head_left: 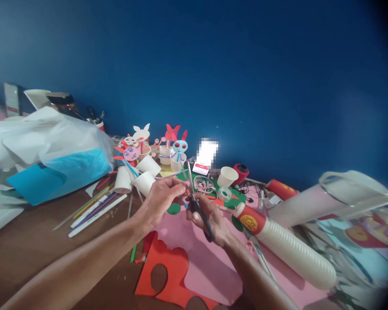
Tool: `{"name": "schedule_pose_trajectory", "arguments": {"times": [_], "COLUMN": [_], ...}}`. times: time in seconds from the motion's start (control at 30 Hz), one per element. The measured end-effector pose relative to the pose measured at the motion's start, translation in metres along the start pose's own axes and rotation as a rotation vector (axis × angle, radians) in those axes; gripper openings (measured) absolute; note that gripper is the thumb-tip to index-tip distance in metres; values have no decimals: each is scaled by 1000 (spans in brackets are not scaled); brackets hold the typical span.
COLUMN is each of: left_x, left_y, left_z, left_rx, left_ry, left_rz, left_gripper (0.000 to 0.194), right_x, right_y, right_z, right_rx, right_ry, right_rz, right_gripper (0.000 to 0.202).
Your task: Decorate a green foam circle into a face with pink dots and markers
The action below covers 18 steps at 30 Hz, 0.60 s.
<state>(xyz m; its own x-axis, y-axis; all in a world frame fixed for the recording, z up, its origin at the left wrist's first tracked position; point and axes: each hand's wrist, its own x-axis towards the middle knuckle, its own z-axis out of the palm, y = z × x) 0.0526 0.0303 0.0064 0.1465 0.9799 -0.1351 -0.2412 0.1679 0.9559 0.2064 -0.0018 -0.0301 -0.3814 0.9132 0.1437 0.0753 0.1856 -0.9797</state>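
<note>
My right hand (207, 215) is closed round the black handles of a pair of scissors (198, 211), whose blades point up and away. Just left of the blades, my left hand (166, 196) pinches a small pink paper piece (187, 184) between thumb and fingers. Both hands are over a pink sheet (207, 258). Nearer to me lies a red-orange sheet (174, 262) with round cut-outs. Beyond my left hand stand paper cups with paper animal faces, among them a light blue face (180, 147) and a pink one (131, 153).
Pens (97, 215) and tipped cups (144, 183) lie at the left, near a white plastic bag (51, 133). A long cup stack (287, 245) lies at the right. Tape (225, 193), a cup (228, 176) and a glowing screen (207, 153) are behind the hands.
</note>
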Motion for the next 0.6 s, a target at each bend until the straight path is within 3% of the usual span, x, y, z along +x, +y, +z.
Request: {"name": "schedule_pose_trajectory", "arguments": {"times": [0.6], "left_x": [1], "left_y": [1], "left_z": [-2], "left_rx": [35], "left_ry": [-53], "left_rz": [-11], "left_gripper": [13], "right_x": [0], "right_y": [5], "right_z": [-1], "right_rx": [92], "right_ry": [-7], "right_rz": [12], "right_gripper": [44]}}
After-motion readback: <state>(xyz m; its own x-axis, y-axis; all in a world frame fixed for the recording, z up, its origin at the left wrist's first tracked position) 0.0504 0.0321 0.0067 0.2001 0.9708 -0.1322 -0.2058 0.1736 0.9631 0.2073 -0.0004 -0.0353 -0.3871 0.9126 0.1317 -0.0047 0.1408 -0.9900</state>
